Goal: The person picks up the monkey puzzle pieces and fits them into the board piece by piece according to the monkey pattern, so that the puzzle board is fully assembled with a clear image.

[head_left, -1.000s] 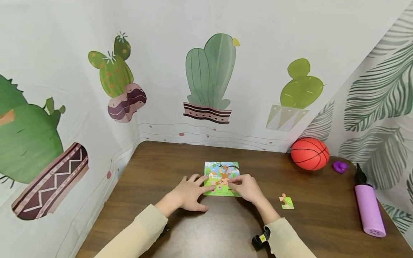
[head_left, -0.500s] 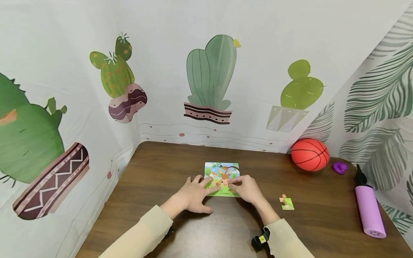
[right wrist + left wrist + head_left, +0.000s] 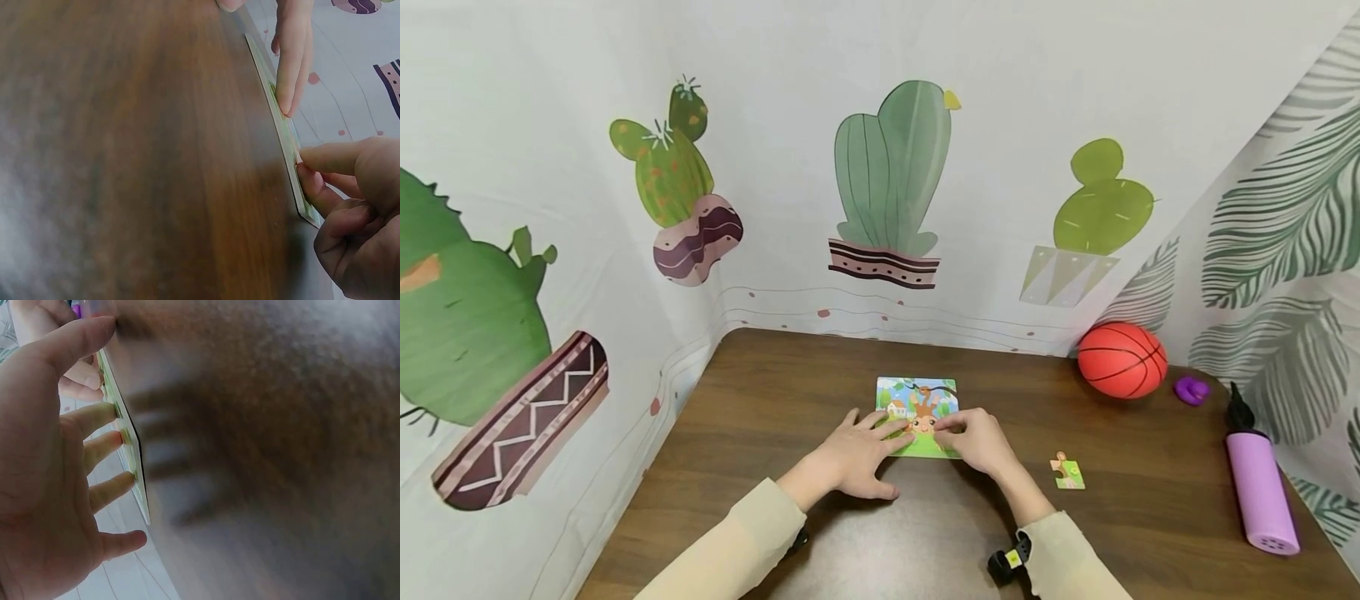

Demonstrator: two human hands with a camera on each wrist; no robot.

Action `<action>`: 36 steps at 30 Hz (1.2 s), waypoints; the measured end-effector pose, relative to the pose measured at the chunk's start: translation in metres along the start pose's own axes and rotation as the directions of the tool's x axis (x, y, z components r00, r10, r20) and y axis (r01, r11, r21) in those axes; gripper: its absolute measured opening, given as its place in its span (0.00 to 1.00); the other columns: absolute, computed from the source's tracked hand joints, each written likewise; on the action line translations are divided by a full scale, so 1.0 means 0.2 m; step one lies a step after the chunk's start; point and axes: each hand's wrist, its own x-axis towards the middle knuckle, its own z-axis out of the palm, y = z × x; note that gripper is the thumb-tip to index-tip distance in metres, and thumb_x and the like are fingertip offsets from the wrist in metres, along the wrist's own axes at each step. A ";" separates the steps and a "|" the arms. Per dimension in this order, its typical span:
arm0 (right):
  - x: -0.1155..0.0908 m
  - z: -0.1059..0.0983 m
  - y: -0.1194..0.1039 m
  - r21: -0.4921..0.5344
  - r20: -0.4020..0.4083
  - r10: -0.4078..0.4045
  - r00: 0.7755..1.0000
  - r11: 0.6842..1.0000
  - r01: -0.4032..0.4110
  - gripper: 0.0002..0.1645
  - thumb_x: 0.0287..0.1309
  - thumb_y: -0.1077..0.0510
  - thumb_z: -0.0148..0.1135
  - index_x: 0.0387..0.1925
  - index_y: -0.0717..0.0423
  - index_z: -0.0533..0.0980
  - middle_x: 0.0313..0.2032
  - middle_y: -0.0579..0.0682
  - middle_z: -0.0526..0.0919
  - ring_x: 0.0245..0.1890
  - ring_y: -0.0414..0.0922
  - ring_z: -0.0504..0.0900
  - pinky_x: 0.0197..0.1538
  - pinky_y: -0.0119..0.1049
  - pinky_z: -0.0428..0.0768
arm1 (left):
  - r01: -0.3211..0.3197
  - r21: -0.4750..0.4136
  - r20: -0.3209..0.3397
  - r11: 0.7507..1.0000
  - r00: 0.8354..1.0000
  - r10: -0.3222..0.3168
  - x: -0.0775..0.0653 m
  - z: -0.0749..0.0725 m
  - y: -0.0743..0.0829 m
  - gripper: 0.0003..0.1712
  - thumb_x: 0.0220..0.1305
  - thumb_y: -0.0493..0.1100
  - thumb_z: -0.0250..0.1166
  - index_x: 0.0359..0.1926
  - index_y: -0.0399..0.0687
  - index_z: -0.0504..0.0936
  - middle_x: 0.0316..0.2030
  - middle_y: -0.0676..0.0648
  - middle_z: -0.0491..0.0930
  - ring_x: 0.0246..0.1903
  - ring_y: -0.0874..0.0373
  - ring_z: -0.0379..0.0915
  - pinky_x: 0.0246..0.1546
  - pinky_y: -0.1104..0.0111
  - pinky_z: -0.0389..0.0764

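A monkey picture jigsaw puzzle (image 3: 889,384) lies flat in its thin tray near the table's middle. My left hand (image 3: 856,457) is spread over its lower left, straight fingers touching the surface; in the left wrist view the thumb and little finger (image 3: 125,544) are off the tray. From the right, my right hand (image 3: 983,442) pinches a puzzle piece between thumb and index finger (image 3: 331,157), right at the surface beside the monkey's face. The fingertips mostly hide that piece. A loose puzzle piece (image 3: 1070,474), green and brown, lies on the table to the right.
Toward the back right of the wooden table (image 3: 790,367) sit a red toy basketball (image 3: 1122,360) and a small purple toy (image 3: 1191,390). A pink hand pump (image 3: 1260,492) with a black tip lies along the right edge. A cactus-print cloth (image 3: 775,192) hangs behind.
My left hand has slid a little to the right across the puzzle's lower part. The right hand stays at nearly the same spot, and more of the monkey's face now shows between the hands.
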 end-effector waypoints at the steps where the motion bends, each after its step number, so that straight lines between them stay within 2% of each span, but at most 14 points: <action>1: 0.00 0.00 0.00 -0.001 0.002 0.000 1.000 1.000 0.000 0.05 0.62 0.56 0.74 0.39 0.47 0.91 0.34 0.40 0.88 0.34 0.39 0.82 0.35 0.39 0.81 | -0.001 -0.003 0.003 1.000 1.000 0.001 0.00 0.00 0.00 0.52 0.62 0.75 0.63 0.82 0.68 0.59 0.81 0.58 0.52 0.79 0.48 0.46 0.72 0.36 0.53; 5: -0.01 -0.02 0.02 -0.010 0.001 -0.010 1.000 1.000 0.010 0.05 0.63 0.55 0.74 0.41 0.47 0.90 0.35 0.40 0.88 0.35 0.40 0.83 0.36 0.39 0.81 | -0.002 -0.001 0.007 1.000 1.000 0.002 0.01 0.01 0.00 0.52 0.62 0.76 0.63 0.82 0.69 0.58 0.81 0.58 0.51 0.79 0.47 0.47 0.71 0.37 0.56; 8: -0.04 -0.06 0.04 -0.028 -0.022 -0.034 0.999 0.999 0.034 0.06 0.62 0.55 0.75 0.41 0.47 0.90 0.35 0.40 0.88 0.38 0.41 0.84 0.41 0.41 0.82 | 0.001 -0.006 0.020 1.000 1.000 -0.001 0.01 0.01 0.00 0.51 0.62 0.76 0.62 0.82 0.71 0.58 0.81 0.58 0.50 0.79 0.46 0.47 0.70 0.36 0.57; 13: -0.11 -0.19 0.10 -0.078 -0.089 -0.072 0.993 0.995 0.066 0.06 0.59 0.56 0.77 0.39 0.49 0.90 0.33 0.39 0.88 0.40 0.43 0.85 0.47 0.44 0.80 | 0.003 -0.037 0.020 0.999 1.000 -0.002 0.01 0.02 0.01 0.51 0.62 0.75 0.63 0.81 0.71 0.58 0.81 0.57 0.50 0.79 0.45 0.46 0.68 0.33 0.60; 19: -0.26 -0.40 0.19 -0.148 -0.145 -0.040 0.989 0.989 0.018 0.11 0.59 0.54 0.77 0.43 0.51 0.89 0.34 0.40 0.88 0.41 0.45 0.85 0.45 0.44 0.80 | 0.001 -0.041 -0.002 0.999 1.000 -0.001 0.01 0.03 0.01 0.50 0.62 0.74 0.64 0.81 0.71 0.60 0.81 0.56 0.51 0.79 0.43 0.47 0.67 0.32 0.60; 26: -0.45 -0.57 0.30 -0.238 -0.168 0.026 0.985 0.969 -0.066 0.19 0.60 0.46 0.76 0.47 0.52 0.87 0.33 0.41 0.84 0.29 0.39 0.79 0.34 0.36 0.75 | -0.003 -0.039 -0.013 0.999 1.000 0.003 0.02 0.03 0.02 0.49 0.62 0.75 0.64 0.81 0.72 0.60 0.80 0.53 0.53 0.78 0.41 0.48 0.68 0.33 0.59; 30: -0.55 -0.65 0.36 -0.282 -0.183 0.076 0.980 0.951 -0.126 0.24 0.58 0.41 0.77 0.48 0.53 0.87 0.32 0.42 0.80 0.30 0.39 0.75 0.34 0.36 0.71 | -0.010 -0.031 -0.023 0.999 1.000 0.009 0.03 0.02 0.03 0.49 0.62 0.74 0.64 0.80 0.72 0.61 0.79 0.51 0.55 0.78 0.40 0.48 0.69 0.34 0.58; 36: -0.63 -0.69 0.42 -0.311 -0.116 0.159 0.980 0.932 -0.188 0.34 0.52 0.36 0.79 0.51 0.55 0.84 0.34 0.44 0.78 0.33 0.42 0.74 0.37 0.39 0.72 | -0.015 -0.034 -0.030 0.999 0.999 0.014 0.05 0.02 0.03 0.49 0.62 0.74 0.65 0.80 0.72 0.61 0.78 0.50 0.56 0.78 0.41 0.47 0.70 0.35 0.57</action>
